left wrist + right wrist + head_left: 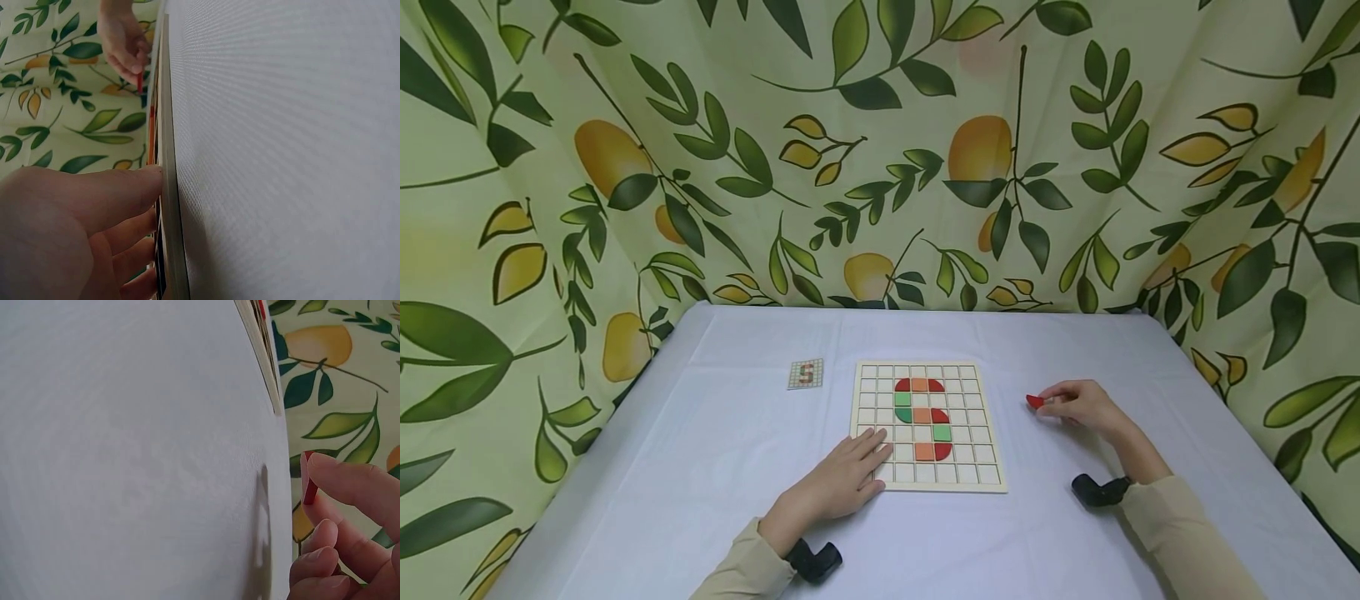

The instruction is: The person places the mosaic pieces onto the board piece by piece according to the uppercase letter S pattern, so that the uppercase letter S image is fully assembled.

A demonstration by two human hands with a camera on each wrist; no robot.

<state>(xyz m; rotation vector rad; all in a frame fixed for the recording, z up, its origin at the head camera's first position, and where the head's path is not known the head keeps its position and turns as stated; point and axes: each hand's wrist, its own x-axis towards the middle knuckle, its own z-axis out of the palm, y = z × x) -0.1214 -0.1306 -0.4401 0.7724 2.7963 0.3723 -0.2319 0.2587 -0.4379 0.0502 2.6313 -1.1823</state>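
Observation:
My right hand (1086, 407) pinches a small red tile (1035, 402) between thumb and finger, held above the tabletop to the right of the grid board. In the right wrist view the red tile (310, 490) shows its thin edge. My left hand (841, 477) rests on the lower-left corner of the square wooden grid board (985, 477), fingers spread over its cells. In the left wrist view the thumb (125, 195) touches the board's edge. Red, orange and green tiles (922, 415) form an S-like shape in the grid; some red and green ones have a rounded corner.
A small card (806, 374) printed with an S pattern on a grid lies left of the board. White cloth (700, 450) covers the table. Behind and beside it hangs a leaf-and-fruit curtain (910, 167). Black devices (816, 562) sit at both wrists.

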